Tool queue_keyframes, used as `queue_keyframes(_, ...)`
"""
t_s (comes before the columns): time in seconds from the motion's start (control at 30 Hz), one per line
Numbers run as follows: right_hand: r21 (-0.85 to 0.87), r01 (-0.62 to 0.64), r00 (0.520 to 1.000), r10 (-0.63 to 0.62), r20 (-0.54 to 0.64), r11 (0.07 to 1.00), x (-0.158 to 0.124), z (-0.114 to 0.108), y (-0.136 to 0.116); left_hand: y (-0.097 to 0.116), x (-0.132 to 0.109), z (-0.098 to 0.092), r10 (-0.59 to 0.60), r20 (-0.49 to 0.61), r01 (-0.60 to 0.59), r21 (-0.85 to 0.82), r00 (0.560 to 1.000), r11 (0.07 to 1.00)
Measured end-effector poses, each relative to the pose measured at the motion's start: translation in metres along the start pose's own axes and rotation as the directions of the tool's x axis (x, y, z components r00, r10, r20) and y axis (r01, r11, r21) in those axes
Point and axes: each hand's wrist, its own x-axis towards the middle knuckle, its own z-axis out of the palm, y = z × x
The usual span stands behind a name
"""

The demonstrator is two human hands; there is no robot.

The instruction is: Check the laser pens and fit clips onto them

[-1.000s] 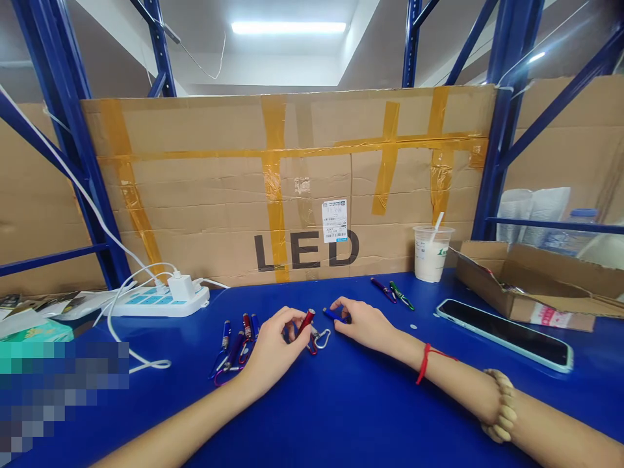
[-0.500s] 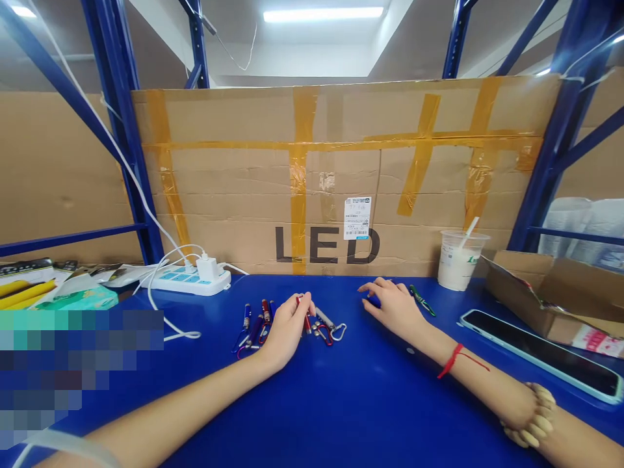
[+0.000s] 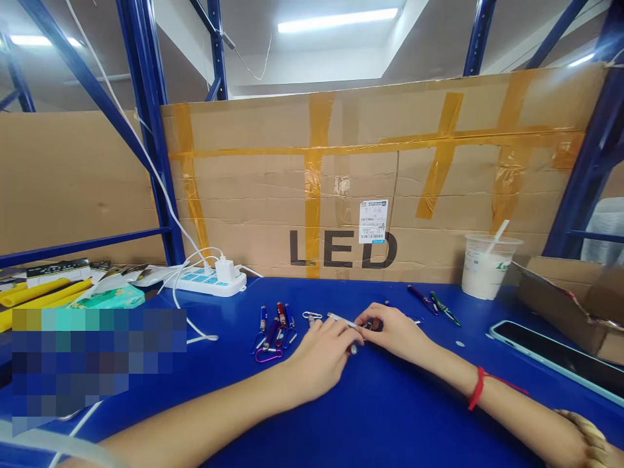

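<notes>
My right hand [image 3: 392, 333] is closed in a pinch, with the end of a silver tube keychain [image 3: 343, 320] and a dark clip at its fingertips. Close beside it, my left hand [image 3: 324, 354] is curled, its fingertips meeting the right ones. Under the left fingers shows the round metal end of another tube keychain [image 3: 353, 350]; the rest is hidden. Left of it lie several blue, red and purple tube keychains [image 3: 272, 333] with carabiner clips. A silver carabiner [image 3: 312, 316] shows behind the left hand. Beyond the right hand lie a purple [image 3: 420, 298] and a green keychain [image 3: 444, 309].
A cup with a straw [image 3: 489, 266], a phone [image 3: 560, 357] and an open cardboard box [image 3: 560, 305] stand or lie on the right. At the left are a white power strip [image 3: 207, 282] with cables and yellow items [image 3: 43, 298]. A cardboard sheet [image 3: 263, 195] walls off the back.
My right hand has moved left from the green keychain to meet my left hand. My left hand has come right and turned palm down. The purple keychain beside the green one now shows. The view has swung left.
</notes>
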Motion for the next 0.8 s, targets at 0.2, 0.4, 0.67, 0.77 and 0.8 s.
queue_keyframes(0.2, -0.008, -0.079, 0.996, 0.079, -0.029, 0.997, -0.001, -0.002, 0.004, -0.022, 0.005, 0.010, -0.334, -0.112, 0.344, 0.083, 0.936, 0.935)
queue_keyframes(0.4, -0.023, -0.102, 0.994, 0.101, -0.030, 0.995, -0.004, -0.003, 0.001, -0.027, 0.008, 0.012, -0.416, -0.166, 0.417, -0.033, 0.894, 0.908)
queue_keyframes(0.67, -0.043, -0.066, 0.998, 0.065, -0.014, 0.997, -0.007, -0.005, -0.003, -0.016, 0.011, 0.006, -0.404, -0.196, 0.374, -0.173, 0.893, 0.911)
queue_keyframes(0.77, -0.054, -0.032, 0.999, 0.032, -0.006, 0.998, -0.008, -0.005, -0.003, -0.015, 0.011, 0.007, -0.328, -0.165, 0.293, -0.204, 0.930, 0.934)
queue_keyframes(0.8, -0.047, -0.025, 1.000, 0.024, -0.012, 0.999, -0.008, -0.005, -0.003, -0.016, 0.011, 0.008, -0.318, -0.160, 0.282, -0.211, 0.935, 0.936)
